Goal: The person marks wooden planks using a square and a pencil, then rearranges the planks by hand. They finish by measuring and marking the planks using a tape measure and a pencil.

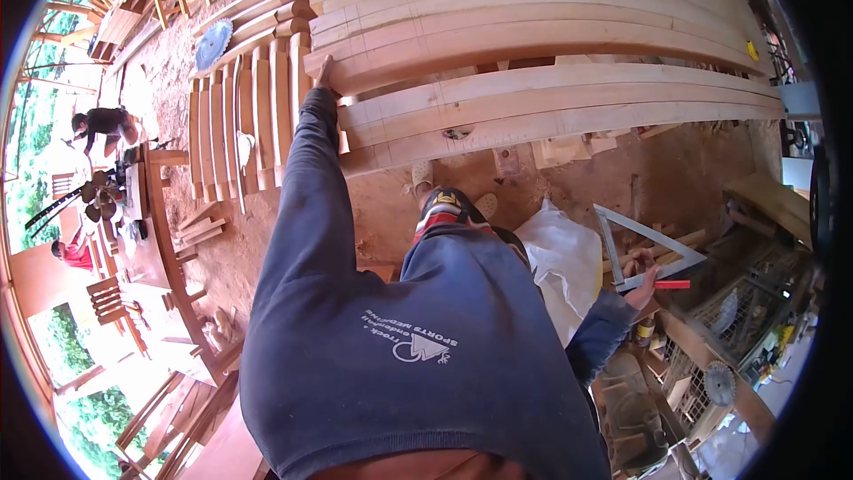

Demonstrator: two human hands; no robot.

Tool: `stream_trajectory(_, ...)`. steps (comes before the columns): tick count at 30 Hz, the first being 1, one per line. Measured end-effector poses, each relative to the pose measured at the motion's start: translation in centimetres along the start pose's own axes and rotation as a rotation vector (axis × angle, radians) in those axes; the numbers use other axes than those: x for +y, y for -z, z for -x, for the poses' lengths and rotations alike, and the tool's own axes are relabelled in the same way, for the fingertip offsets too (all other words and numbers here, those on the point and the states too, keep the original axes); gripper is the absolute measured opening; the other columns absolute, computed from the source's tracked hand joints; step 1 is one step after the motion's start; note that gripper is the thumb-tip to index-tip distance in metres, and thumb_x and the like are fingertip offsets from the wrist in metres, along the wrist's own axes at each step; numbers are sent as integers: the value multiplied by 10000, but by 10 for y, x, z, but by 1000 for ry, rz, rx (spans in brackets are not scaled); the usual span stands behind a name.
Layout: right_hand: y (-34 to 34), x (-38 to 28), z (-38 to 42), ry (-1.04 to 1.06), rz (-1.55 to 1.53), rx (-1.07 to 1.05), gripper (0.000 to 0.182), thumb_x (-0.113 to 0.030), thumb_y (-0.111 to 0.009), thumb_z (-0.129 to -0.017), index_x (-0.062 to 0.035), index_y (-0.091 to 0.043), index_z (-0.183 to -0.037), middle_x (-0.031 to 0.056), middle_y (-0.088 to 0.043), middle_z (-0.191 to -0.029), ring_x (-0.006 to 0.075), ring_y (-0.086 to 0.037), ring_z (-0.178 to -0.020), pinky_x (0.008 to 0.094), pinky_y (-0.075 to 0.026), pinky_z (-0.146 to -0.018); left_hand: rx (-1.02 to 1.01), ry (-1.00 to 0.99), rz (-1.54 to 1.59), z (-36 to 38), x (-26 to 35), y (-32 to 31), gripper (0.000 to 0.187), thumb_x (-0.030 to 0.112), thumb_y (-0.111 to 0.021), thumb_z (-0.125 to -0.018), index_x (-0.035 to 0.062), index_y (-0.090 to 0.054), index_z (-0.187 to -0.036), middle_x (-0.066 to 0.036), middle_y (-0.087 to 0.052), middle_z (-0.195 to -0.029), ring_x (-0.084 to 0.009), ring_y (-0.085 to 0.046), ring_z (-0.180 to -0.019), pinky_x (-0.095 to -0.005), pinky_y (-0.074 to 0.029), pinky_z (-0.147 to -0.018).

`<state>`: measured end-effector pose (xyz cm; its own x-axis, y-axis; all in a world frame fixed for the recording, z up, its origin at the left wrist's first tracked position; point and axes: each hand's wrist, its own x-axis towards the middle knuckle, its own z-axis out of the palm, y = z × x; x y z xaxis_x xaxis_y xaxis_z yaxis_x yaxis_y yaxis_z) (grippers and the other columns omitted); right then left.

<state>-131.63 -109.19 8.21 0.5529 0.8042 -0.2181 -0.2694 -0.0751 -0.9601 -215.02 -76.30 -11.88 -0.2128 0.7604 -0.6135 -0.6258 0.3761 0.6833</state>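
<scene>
My left hand (326, 76) is at the left end of a thick wooden beam (462, 43) and touches it; most of its fingers are hidden. Pencil lines cross the beams near that end. Below it lies another pair of long planks (551, 80), with a dark knot in the nearer one. At the right, my right hand (641, 277) is closed on a triangular metal set square (662, 238) and a red marking pencil (673, 284). The set square hangs above the ground, apart from the planks.
Slatted wooden pieces (253, 116) lie at the left, with a round saw blade (213, 44) on them. A white sack (558, 253) stands by my legs. Wire crates (733, 311) and another blade (720, 383) are lower right. Two people work far left.
</scene>
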Motion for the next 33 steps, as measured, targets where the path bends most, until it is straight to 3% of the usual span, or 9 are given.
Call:
stream_trajectory(5, -18, 12, -24, -25, -58, -104, 565, -478, -551, -1094, 51, -670, -1254, 114, -691, -1022, 103, -518, -720, 217, -369, -588, 12, -25, -64, 8, 1, -4, 732, 670, -752, -880, 147, -598, -1368, -69, -700, -1218, -294, -708, -1094, -531, -595, -971)
stream_trajectory(10, -89, 12, -32, -46, -96, -183, 628, -548, -496, -1096, 26, -674, -1278, 105, -687, -1043, 104, -481, -668, 236, -347, -554, 192, 220, -471, 40, 10, -19, 1099, 1017, -491, -717, 307, -480, -1556, -33, -489, -1627, -338, -426, -1495, -682, -207, -1126)
stream_trajectory(13, -136, 20, -38, -60, -97, -228, 662, -578, -486, -1090, 29, -665, -1284, 101, -677, -1036, 97, -447, -631, 248, -312, -529, 176, 198, -448, 51, 15, -23, 1225, 1014, -633, -603, 216, -522, -1526, -113, -565, -1510, -327, -512, -1399, -654, -274, -1144)
stream_trajectory(22, -219, 38, -32, -5, -80, -189, 660, -585, -489, -1083, 24, -695, -1232, 102, -707, -982, 96, -386, -556, 251, -244, -489, 55, 132, -470, 47, 21, -23, 1186, 1005, -582, -667, 222, -499, -1554, -91, -560, -1540, -330, -525, -1395, -665, -257, -1126)
stream_trajectory(26, -239, 26, -11, 1, -15, -127, 645, -562, -491, -1091, 34, -688, -1240, 103, -689, -1009, 98, -415, -602, 244, -272, -518, -23, 172, -531, 32, 6, 6, 1005, 897, -643, -768, 130, -598, -1416, -114, -688, -1336, -305, -650, -1231, -545, -380, -1117)
stream_trajectory(27, -241, 23, -6, -10, -40, -152, 635, -550, -503, -1091, 38, -691, -1237, 97, -684, -1002, 99, -423, -609, 242, -285, -529, -48, 67, -422, 20, -10, 18, 878, 815, -670, -832, 107, -617, -1347, -113, -709, -1255, -276, -679, -1154, -444, -484, -1030)
stream_trajectory(28, -243, 21, -1, -5, -52, -114, 631, -547, -508, -1090, 39, -693, -1234, 99, -687, -1001, 100, -425, -609, 243, -288, -531, -229, 111, -428, 14, -21, 35, 968, 867, -576, -851, 146, -577, -1496, -75, -634, -1460, -261, -562, -1360, -531, -207, -1219)
stream_trajectory(30, -245, 20, 14, -5, -80, -45, 625, -541, -519, -1087, 41, -698, -1227, 101, -693, -998, 103, -428, -610, 245, -294, -534, -300, 24, -365, 38, -39, 45, 824, 684, -601, -984, 46, -546, -1503, -120, -605, -1487, -248, -553, -1384, -411, -389, -1182)
stream_trajectory(33, -241, 27, 22, 19, -96, 23, 613, -535, -540, -1078, 36, -705, -1228, 110, -713, -984, 109, -440, -618, 253, -304, -537, -283, 236, -479, 80, -30, 54, 895, 731, -535, -993, 34, -483, -1552, -144, -556, -1539, -266, -458, -1466, -466, -271, -1243)
